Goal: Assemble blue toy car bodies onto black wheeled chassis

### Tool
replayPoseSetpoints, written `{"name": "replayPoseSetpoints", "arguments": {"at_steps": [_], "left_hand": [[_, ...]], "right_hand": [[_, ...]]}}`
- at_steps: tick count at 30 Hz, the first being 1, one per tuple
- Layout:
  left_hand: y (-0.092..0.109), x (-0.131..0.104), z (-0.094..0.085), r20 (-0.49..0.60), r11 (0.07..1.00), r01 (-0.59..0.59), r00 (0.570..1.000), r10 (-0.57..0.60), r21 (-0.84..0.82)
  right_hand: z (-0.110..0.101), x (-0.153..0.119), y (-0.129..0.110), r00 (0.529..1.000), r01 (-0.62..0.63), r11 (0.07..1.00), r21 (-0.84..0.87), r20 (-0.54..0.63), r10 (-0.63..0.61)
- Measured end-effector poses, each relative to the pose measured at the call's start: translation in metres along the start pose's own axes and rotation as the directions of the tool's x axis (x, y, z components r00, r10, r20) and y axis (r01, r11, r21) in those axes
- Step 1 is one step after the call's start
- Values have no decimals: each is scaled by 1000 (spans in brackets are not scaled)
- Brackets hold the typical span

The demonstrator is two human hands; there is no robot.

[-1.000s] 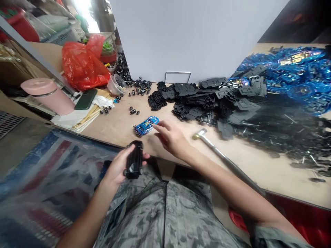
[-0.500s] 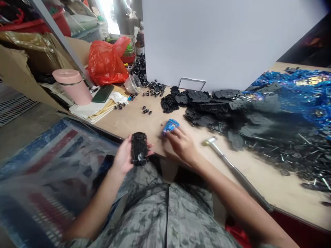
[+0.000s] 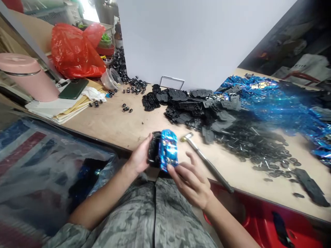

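My left hand [image 3: 141, 155] holds a black toy car chassis [image 3: 154, 147], tilted on its side, near the table's front edge. Against the chassis's right side is a shiny blue toy car body [image 3: 169, 148]. The fingertips of my right hand [image 3: 192, 177] grip this body at its lower end, with the index finger raised apart. Just right of the body lies a hammer [image 3: 207, 162] with a metal handle. Behind the hands is a pile of black chassis parts [image 3: 181, 103].
Wheels and axles [image 3: 258, 144] are heaped at the right, beside blue shiny bodies [image 3: 279, 100]. A pink cup [image 3: 31, 79], dark phone [image 3: 73, 89] and red bag [image 3: 74, 51] stand at the left. A white panel [image 3: 181, 38] rises behind the parts.
My right hand has lifted the blue body off the table and brought it against the chassis. My left hand has turned the chassis onto its side. The view has shifted right.
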State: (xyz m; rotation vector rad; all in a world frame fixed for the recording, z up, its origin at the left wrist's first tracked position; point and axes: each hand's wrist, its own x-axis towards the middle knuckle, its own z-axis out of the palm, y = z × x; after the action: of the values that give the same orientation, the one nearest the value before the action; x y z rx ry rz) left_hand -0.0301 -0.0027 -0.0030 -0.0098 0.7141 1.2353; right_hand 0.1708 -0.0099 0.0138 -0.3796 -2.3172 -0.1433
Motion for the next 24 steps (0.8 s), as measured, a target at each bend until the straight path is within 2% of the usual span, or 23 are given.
{"name": "replayPoseSetpoints", "arguments": {"at_steps": [4, 8, 15, 18, 24], "left_hand": [[-7, 6, 5, 72, 994, 107, 991, -109, 27], [-8, 10, 4, 122, 988, 142, 981, -149, 62], [-8, 11, 0, 174, 987, 153, 972, -160, 54], [-8, 11, 0, 190, 987, 160, 968, -163, 29], [-5, 8, 6, 187, 987, 158, 970, -155, -5]], "right_hand": [[1, -2, -1, 993, 87, 996, -35, 86, -84], [11, -7, 2, 993, 112, 993, -35, 51, -110], [21, -8, 10, 996, 65, 997, 34, 65, -67], [26, -9, 11, 999, 19, 998, 65, 37, -22], [27, -9, 9, 997, -74, 995, 71, 3, 74]]}}
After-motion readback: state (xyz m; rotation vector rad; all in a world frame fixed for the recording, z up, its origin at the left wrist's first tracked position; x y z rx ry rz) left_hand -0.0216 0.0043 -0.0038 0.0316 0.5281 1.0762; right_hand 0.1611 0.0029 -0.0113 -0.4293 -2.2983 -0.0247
